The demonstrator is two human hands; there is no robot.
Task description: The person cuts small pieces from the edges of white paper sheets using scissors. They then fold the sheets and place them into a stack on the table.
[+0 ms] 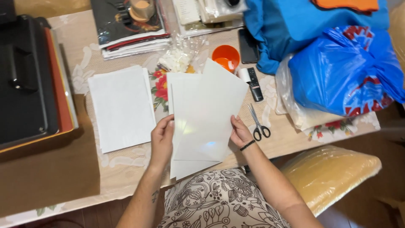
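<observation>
Fanning glossy white sheets above the desk, left hand and right hand pinch opposite edges, separating them.

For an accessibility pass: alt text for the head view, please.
Left hand and right hand hold a fanned sheaf of white sheets above a table. Another white stack lies left, scissors right.

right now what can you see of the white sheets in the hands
The white sheets are a few glossy, thin, paper-like rectangles, fanned so their corners splay at different angles. The left hand grips their left edge, the right hand the right edge. They are held above the table edge, lower corners hanging over the person's lap.
</observation>
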